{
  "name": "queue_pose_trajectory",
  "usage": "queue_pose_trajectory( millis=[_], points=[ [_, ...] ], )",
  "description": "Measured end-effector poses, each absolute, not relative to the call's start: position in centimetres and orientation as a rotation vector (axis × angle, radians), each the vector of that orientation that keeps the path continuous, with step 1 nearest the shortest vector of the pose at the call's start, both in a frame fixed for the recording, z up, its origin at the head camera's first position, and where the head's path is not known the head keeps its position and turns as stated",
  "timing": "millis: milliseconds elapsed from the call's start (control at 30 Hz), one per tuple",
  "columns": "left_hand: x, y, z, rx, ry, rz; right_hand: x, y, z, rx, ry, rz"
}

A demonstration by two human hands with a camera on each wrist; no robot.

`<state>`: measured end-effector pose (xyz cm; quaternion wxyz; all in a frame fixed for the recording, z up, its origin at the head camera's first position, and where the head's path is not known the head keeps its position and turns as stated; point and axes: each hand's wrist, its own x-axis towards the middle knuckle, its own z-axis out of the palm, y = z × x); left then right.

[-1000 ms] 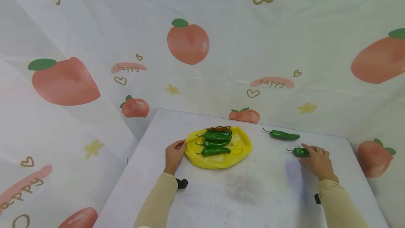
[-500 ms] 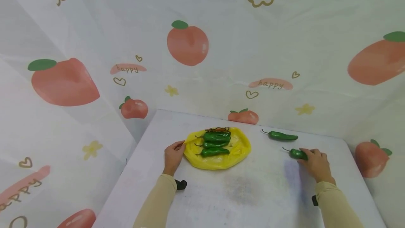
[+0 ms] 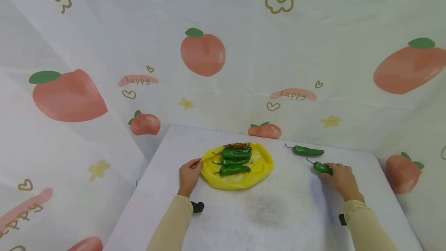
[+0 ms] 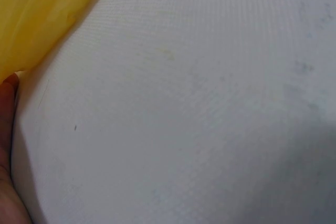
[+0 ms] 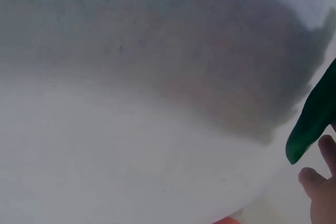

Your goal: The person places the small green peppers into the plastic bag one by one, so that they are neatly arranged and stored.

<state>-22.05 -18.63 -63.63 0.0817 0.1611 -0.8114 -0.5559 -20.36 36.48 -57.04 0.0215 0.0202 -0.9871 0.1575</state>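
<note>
In the head view, my left hand point(image 3: 189, 175) pinches the left rim of a yellow plastic bag point(image 3: 256, 180), spread wide on the white table. Several green chili peppers point(image 3: 234, 170) lie stacked in the bag, stems to the left. At the right, my right hand point(image 3: 343, 181) grips another green chili pepper point(image 3: 321, 167) by its tip half, its stem end tilted up. That pepper's tip point(image 5: 304, 140) shows beside the fingers in the right wrist view, with a shadow apart from it. In the left wrist view, the fingertips touch the yellow bag point(image 4: 47, 19).
One more green chili pepper point(image 3: 306, 150) lies near the table's back edge, beyond my right hand. A fruit-printed white sheet point(image 3: 244, 69) hangs behind and beside the white table point(image 3: 278, 227).
My right hand has taken its chili pepper slightly up and left, and the stem end has tilted upward. My left hand keeps its pinch on the bag. The head view has shifted a little.
</note>
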Motion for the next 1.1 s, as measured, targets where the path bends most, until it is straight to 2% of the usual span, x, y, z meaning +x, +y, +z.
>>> queue_pose_trajectory(
  millis=[300, 733, 1100],
  points=[
    [-22.3, -19.2, -64.3, 0.482, -2.423, -1.676, -20.7, 35.5, -55.8, 0.066, -3.043, 0.548],
    [-22.0, -18.9, -63.9, 0.456, -2.4, -1.69, -21.0, 33.9, -54.0, 0.084, -2.943, 0.44],
    [-21.9, -19.0, -63.4, 0.415, -2.385, -1.68, -20.7, 32.3, -52.8, 0.047, -2.921, 0.547]
  ],
)
